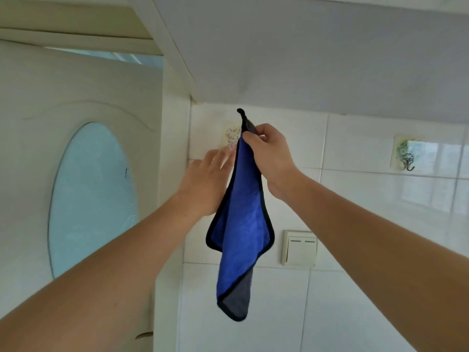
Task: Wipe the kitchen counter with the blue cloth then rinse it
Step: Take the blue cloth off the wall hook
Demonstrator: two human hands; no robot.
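Two hands up — right hand (269,158) pinches blue cloth (241,224), left hand (205,184) spread beside it.

The white tiled wall (355,148) carries two stick-on hooks (406,156), one behind the hanging blue cloth (241,224), and a cream switch (300,247) lower down.

**Cloth hanging by its top corner**

I see the cloth (241,224) up against the tiled wall, hanging long and narrow. It is blue with black edging and a grey back showing at the bottom tip. My right hand (269,158) pinches it near its top corner, where a black loop sticks up.
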